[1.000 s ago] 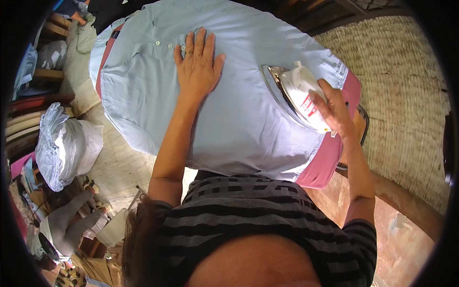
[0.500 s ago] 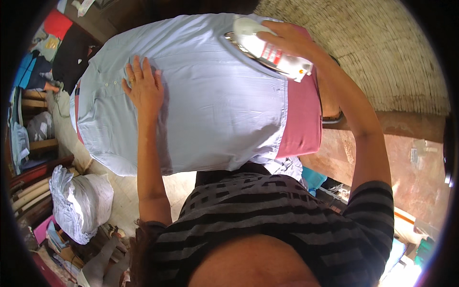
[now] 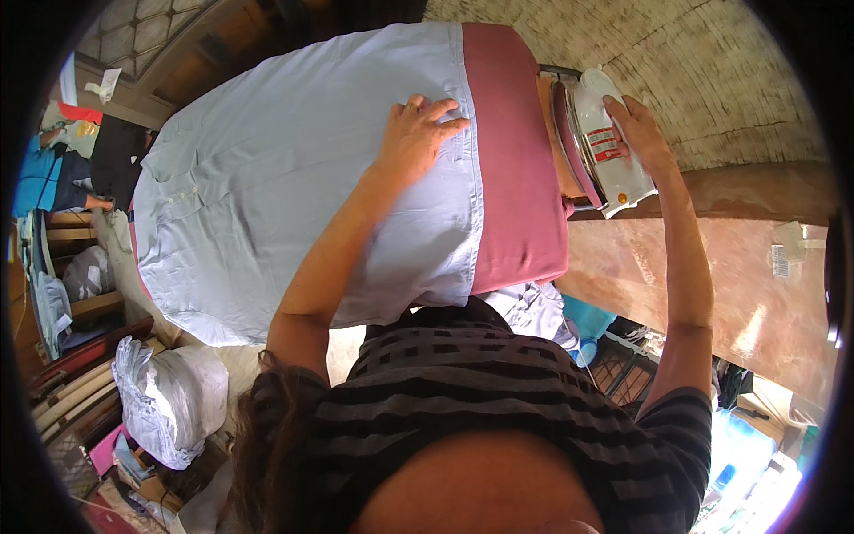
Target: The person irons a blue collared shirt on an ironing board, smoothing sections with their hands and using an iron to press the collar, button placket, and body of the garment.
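A light blue shirt (image 3: pixel 294 178) lies spread flat over an ironing board with a pink cover (image 3: pixel 516 169). My left hand (image 3: pixel 418 133) rests palm down on the shirt near its right edge, fingers apart. My right hand (image 3: pixel 639 133) grips a white clothes iron (image 3: pixel 605 147), which stands on its heel off the board's right end, its metal soleplate facing the board.
A woven mat (image 3: pixel 676 71) covers the floor at upper right. A brown wooden surface (image 3: pixel 712 267) runs under the iron. A tied white bag (image 3: pixel 169 400) and shelves with clutter stand at lower left. Folded clothes (image 3: pixel 71 169) lie at far left.
The iron has left the shirt and moved right, off the board's end, now upright. My left hand slid right across the shirt toward its edge. The view shifted too.
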Available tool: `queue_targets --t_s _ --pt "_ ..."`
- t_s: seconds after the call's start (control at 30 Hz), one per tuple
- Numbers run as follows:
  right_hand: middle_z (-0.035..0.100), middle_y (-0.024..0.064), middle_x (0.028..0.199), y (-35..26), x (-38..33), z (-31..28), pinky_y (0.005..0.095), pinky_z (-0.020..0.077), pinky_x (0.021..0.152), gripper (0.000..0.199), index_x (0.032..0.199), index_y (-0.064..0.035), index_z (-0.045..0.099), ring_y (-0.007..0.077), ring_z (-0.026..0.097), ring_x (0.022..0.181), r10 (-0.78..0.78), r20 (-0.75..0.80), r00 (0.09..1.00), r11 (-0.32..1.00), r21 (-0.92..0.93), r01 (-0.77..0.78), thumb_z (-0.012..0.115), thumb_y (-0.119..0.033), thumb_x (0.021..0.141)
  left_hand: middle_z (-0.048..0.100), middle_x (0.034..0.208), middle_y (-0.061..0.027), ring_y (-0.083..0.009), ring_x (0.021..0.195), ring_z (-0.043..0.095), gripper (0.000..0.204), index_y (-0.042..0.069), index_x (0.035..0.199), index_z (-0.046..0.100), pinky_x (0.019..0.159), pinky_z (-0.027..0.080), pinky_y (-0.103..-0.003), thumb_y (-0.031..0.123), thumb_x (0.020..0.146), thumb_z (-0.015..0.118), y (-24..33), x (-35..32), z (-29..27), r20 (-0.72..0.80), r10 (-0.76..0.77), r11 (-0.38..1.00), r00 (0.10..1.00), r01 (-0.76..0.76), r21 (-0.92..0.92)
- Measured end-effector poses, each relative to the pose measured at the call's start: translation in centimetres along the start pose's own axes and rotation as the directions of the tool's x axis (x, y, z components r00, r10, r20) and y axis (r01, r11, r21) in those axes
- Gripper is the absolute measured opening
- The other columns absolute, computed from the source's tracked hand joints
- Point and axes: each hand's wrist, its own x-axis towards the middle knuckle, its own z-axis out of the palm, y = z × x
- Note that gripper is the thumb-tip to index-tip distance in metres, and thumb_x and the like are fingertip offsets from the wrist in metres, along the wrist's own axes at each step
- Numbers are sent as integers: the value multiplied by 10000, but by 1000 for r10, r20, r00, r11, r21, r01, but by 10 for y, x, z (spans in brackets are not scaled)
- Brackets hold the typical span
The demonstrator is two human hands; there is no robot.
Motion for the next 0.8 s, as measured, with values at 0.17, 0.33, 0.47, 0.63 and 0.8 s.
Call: queue_targets --t_s 0.17,0.33,0.47,0.63,0.8 --pt "457 5 562 4 -17 12 298 350 441 388 852 -38 559 96 422 460 -65 -24 998 997 -54 64 571 -409 967 582 1155 45 -218 1014 541 324 252 1067 726 848 472 -395 55 815 674 -15 14 -3 38 90 995 995 -87 -56" --pt "477 6 601 -28 -75 21 295 367 484 332 966 -11 616 94 446 527 -89 91 992 992 93 81 552 -337 967 564 995 18 -198 978 551 118 199 945 704 825 467 -387 122 860 682 -21 36 -13 155 187 979 970 -172 -105" --pt "529 54 692 -44 -122 47 325 428 589 351 1117 10 613 124 510 645 -113 126 986 984 154 93 545 -293 952 573 976 6 -209 973 557 69 185 911 690 834 448 -387 156 849 687 -25 47 -7 109 214 969 971 -198 -146" --pt "593 120 762 -84 -179 94 363 455 657 351 1136 13 594 190 564 693 134 214 968 963 202 -178 550 -272 936 584 1129 15 -217 1089 548 151 197 1027 703 922 432 -419 172 882 667 -44 39 -2 101 224 925 969 -178 -336" --pt "605 191 761 -117 -213 153 402 454 653 355 1171 35 557 277 598 705 181 202 963 945 237 -227 565 -253 963 522 1363 17 -215 1245 489 325 258 1217 679 1020 379 -464 162 912 624 -71 21 1 50 386 905 921 -367 -213"
